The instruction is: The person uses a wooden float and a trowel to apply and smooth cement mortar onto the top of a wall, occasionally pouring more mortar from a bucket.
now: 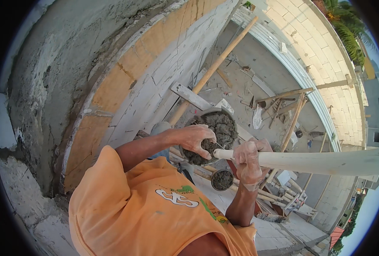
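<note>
My left hand (198, 141), dusted with pale grit, has its thumb and fingers apart in a loose curve over a round container of wet grey mortar (217, 126), close to the near end of a long white pipe (317, 160). My right hand (249, 160) grips that pipe, which runs out to the right edge of the view. A thin line shows between my left fingers and the pipe end, too small to make out. Below the pipe is a smaller round container of mortar (222, 180).
A wooden pole (223, 55) leans along the block wall (164, 77) at left. Far below, the concrete floor (236, 98) holds planks, debris and several timber supports (294, 123). A curved block wall (309, 38) with long pale rails (283, 55) stands opposite.
</note>
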A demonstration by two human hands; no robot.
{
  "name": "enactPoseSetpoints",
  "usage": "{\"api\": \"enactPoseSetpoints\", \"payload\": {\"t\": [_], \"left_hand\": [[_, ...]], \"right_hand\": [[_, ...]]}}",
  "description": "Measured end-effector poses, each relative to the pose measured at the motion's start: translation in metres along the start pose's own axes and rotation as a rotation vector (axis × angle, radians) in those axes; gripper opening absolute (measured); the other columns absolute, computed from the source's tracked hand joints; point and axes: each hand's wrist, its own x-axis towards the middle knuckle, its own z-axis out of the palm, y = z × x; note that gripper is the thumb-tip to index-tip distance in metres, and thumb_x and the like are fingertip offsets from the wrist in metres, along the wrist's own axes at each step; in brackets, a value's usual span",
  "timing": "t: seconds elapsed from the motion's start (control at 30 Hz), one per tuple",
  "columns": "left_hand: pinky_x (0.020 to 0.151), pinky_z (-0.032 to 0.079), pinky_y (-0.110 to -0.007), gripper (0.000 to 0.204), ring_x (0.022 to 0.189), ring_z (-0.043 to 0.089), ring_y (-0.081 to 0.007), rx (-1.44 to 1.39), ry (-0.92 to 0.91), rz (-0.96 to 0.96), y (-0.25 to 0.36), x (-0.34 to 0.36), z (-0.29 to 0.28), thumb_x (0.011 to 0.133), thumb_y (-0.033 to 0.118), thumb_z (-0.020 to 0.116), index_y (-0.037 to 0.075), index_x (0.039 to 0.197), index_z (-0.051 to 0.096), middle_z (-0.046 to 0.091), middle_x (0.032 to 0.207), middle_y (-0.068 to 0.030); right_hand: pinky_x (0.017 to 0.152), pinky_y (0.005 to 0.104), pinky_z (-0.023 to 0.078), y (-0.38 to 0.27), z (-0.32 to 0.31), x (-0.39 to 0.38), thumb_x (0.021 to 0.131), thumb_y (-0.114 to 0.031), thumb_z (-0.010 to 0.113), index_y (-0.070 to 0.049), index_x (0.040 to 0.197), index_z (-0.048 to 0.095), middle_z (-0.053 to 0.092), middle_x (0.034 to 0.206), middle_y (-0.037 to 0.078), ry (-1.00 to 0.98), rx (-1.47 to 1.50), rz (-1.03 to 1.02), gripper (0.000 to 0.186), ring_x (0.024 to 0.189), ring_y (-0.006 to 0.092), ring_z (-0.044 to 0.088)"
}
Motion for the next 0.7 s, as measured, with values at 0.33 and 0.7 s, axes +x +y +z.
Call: {"api": "enactPoseSetpoints", "payload": {"t": [0.33,0.7], "left_hand": [[0.05,0.037,-0.03,0.025,0.057,0.044,-0.0061,-0.667,0.15,-0.502,0.079,0.027,-0.009,0.077,0.019,0.066,-0.001,0.064,0.058,0.048,0.054,-0.0013],[0.056,0.038,-0.024,0.017,0.065,0.046,-0.0049,-0.698,0.501,-0.528,0.108,0.033,-0.006,0.082,0.014,0.062,-0.001,0.073,0.061,0.056,0.068,0.0013]], "right_hand": [[0.04,0.0239,0.032,-0.026,0.001,0.002,0.088,-0.011,0.065,-0.003,0.081,0.051,0.048,0.064,0.005,0.081,-0.105,-0.071,0.018,0.046,0.0103,0.045],[0.036,0.0229,0.032,-0.011,0.001,0.016,0.083,-0.002,0.066,-0.004,0.077,0.049,0.044,0.06,0.002,0.119,-0.413,-0.288,0.018,0.041,0.0077,0.042]]}}
